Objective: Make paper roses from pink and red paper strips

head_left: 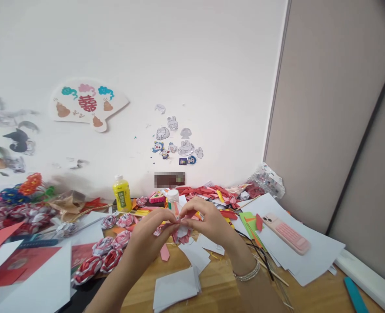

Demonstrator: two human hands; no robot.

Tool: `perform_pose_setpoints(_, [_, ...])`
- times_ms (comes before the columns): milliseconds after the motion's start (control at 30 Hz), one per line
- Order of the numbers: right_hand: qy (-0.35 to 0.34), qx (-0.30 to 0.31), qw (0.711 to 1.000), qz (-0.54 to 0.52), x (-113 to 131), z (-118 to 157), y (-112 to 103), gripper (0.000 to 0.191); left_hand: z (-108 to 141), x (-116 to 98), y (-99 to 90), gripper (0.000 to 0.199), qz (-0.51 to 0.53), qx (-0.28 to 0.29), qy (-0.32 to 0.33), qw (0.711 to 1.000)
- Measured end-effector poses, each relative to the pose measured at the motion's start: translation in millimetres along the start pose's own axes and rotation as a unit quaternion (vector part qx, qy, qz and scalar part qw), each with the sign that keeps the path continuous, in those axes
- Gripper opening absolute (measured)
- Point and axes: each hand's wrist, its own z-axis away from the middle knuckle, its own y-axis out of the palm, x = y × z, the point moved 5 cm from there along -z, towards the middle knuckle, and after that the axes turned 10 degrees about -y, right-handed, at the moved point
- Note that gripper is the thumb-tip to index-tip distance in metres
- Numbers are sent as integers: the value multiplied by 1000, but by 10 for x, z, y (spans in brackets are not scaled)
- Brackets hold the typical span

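Over the middle of the table, my left hand (148,234) and my right hand (207,219) meet with their fingertips pinched together. Between them is a pink and white paper flower (182,235), its petals hanging below the fingers and its upper part largely hidden by them. A pink paper strip with a pointed end (165,252) lies on the wood just under my left hand. White paper pieces (195,256) are scattered below my right hand, and a stack of white cards (175,287) lies closer to me.
Several finished paper roses (96,261) lie at left, near red and white sheets (45,278). A yellow drink bottle (122,193) and a white-capped bottle (172,196) stand behind. At right, a pink phone (286,233) rests on white paper (323,252), beside thin sticks (273,269).
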Motion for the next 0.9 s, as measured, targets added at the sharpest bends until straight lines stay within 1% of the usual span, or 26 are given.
perform_pose_setpoints(67, [-1, 0, 1000, 0, -14, 0, 3, 1, -5, 24, 10, 3, 1, 14, -21, 1000])
perform_pose_setpoints(267, [-30, -8, 999, 24, -9, -19, 1, 10, -11, 35, 29, 5, 6, 25, -55, 998])
perform_pose_setpoints(367, [-23, -5, 999, 29, -21, -15, 6, 10, 0, 69, 68, 7, 38, 37, -109, 993])
perform_pose_setpoints(433, [-7, 1, 999, 38, -47, -6, 19, 10, 8, 92, 109, 8, 60, 51, -147, 986])
perform_pose_setpoints(567, [37, 13, 998, 57, -115, 7, 53, 15, 0, 93, 197, 8, 85, 88, -177, 977])
perform_pose_setpoints(700, [123, 22, 992, 33, -202, 51, 82, 14, 2, 130, 269, 7, 95, 115, -202, 968])
perform_pose_setpoints(833, [171, 25, 985, 2, -331, 192, 151, 7, 82, 260, 411, 7, 88, 178, -232, 952])
perform_pose_setpoints(900, [197, 27, 980, -27, -442, 326, 224, 2, 161, 336, 510, 14, 85, 219, -250, 939])
